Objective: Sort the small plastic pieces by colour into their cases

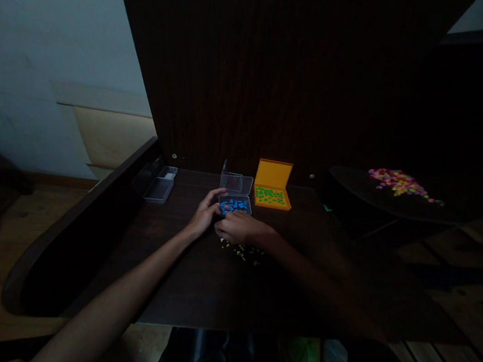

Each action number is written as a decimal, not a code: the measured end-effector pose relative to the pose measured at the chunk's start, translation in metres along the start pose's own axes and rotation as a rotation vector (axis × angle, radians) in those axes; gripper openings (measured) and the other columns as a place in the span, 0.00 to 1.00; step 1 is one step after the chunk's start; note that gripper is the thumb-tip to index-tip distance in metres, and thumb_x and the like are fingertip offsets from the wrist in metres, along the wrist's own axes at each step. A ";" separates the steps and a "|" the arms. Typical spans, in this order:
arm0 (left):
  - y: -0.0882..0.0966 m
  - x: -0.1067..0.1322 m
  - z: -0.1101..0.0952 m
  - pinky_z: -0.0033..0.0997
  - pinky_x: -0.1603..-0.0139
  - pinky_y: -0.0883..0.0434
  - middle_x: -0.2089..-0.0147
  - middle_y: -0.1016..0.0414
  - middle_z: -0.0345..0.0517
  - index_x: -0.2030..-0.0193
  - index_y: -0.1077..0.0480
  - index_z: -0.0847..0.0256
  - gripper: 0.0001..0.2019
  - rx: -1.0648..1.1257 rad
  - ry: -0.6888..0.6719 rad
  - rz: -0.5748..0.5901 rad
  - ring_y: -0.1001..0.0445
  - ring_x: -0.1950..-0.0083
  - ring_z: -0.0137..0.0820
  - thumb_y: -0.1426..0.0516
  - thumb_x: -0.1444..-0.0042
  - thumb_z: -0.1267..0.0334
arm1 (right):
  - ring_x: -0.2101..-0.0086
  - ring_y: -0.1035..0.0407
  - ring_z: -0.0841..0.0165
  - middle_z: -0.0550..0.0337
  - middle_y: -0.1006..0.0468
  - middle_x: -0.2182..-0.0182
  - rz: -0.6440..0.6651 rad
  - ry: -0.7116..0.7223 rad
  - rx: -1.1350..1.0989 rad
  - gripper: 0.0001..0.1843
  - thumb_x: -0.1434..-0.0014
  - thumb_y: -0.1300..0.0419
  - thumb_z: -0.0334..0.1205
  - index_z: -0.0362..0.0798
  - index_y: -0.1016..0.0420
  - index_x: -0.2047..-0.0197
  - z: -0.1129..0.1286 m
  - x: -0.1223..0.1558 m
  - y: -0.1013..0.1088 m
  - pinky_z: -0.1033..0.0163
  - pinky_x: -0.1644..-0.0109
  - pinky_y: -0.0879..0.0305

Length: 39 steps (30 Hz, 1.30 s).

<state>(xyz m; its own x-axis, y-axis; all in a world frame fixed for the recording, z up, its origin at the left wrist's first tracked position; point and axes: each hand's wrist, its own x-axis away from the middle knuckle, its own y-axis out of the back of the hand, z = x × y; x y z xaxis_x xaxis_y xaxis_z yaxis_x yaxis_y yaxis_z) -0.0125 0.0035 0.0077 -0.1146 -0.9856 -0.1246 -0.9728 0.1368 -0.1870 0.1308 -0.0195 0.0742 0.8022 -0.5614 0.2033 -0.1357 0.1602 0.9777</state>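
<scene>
A clear plastic box [250, 206] with small blue pieces [234, 205] in it lies on the dark wooden desk. At its left side is my left hand [205, 216], thumb and forefinger against the box's edge. My right hand [238, 227] is over the box's front edge with its fingers curled together. Whatever they pinch, if anything, is hidden beneath the hand. Small yellow pieces [242, 253] are scattered on the desk just below my right hand, which partly covers them.
An orange box [274, 173] stands open to the right with green pieces [269, 195] inside. Behind the blue pieces is a clear lid [241, 185]. Another clear box [159, 190] lies at the left. Colourful beads [400, 182] are heaped on a dark surface at right.
</scene>
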 end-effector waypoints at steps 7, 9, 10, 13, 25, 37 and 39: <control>-0.001 0.001 0.001 0.38 0.45 0.34 0.47 0.28 0.45 0.47 0.32 0.58 0.29 0.004 0.004 0.016 0.32 0.47 0.38 0.47 0.61 0.70 | 0.70 0.35 0.71 0.59 0.24 0.69 -0.150 -0.009 -0.163 0.10 0.38 0.46 0.37 0.48 0.23 0.59 -0.025 0.020 0.028 0.66 0.66 0.47; -0.003 0.002 0.002 0.38 0.46 0.33 0.47 0.28 0.44 0.46 0.32 0.57 0.29 0.019 0.011 0.033 0.31 0.48 0.38 0.48 0.61 0.70 | 0.71 0.36 0.72 0.60 0.25 0.71 -0.228 -0.103 -0.173 0.11 0.37 0.46 0.39 0.48 0.23 0.57 -0.033 0.025 0.034 0.66 0.67 0.49; -0.004 0.003 0.003 0.38 0.46 0.32 0.47 0.28 0.44 0.46 0.32 0.56 0.29 0.025 0.012 0.043 0.31 0.48 0.38 0.48 0.61 0.70 | 0.71 0.36 0.71 0.59 0.25 0.70 -0.253 -0.149 -0.154 0.12 0.37 0.46 0.39 0.47 0.24 0.56 -0.035 0.026 0.034 0.66 0.67 0.50; -0.008 0.005 0.006 0.38 0.45 0.33 0.48 0.27 0.43 0.47 0.31 0.56 0.30 0.039 0.005 0.063 0.30 0.48 0.38 0.48 0.61 0.71 | 0.67 0.34 0.68 0.54 0.24 0.66 -0.263 -0.251 -0.041 0.14 0.35 0.48 0.41 0.46 0.24 0.54 -0.038 0.025 0.027 0.65 0.64 0.48; -0.014 0.011 0.005 0.35 0.48 0.32 0.49 0.27 0.42 0.47 0.30 0.57 0.28 0.036 0.008 0.088 0.30 0.49 0.38 0.47 0.59 0.72 | 0.63 0.32 0.63 0.50 0.23 0.62 -0.231 -0.269 0.090 0.16 0.34 0.49 0.40 0.47 0.25 0.48 -0.043 0.005 0.002 0.62 0.61 0.46; -0.011 0.009 0.003 0.38 0.43 0.34 0.47 0.28 0.44 0.47 0.30 0.57 0.28 0.040 0.000 0.063 0.33 0.44 0.40 0.46 0.60 0.73 | 0.68 0.32 0.68 0.55 0.21 0.65 -0.258 -0.193 0.010 0.16 0.36 0.48 0.38 0.51 0.23 0.50 -0.043 0.011 0.014 0.65 0.65 0.48; -0.010 0.008 0.003 0.38 0.42 0.35 0.47 0.28 0.43 0.48 0.29 0.57 0.29 0.051 0.003 0.063 0.33 0.43 0.40 0.47 0.61 0.73 | 0.68 0.32 0.69 0.55 0.22 0.65 -0.256 -0.181 0.008 0.15 0.37 0.47 0.38 0.50 0.22 0.53 -0.044 0.011 0.013 0.65 0.66 0.48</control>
<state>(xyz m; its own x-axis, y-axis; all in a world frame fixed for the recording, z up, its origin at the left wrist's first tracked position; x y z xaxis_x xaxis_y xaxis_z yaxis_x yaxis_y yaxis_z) -0.0028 -0.0060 0.0059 -0.1757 -0.9752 -0.1347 -0.9522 0.2031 -0.2284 0.1633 0.0118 0.0869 0.6942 -0.7184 -0.0438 0.0518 -0.0107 0.9986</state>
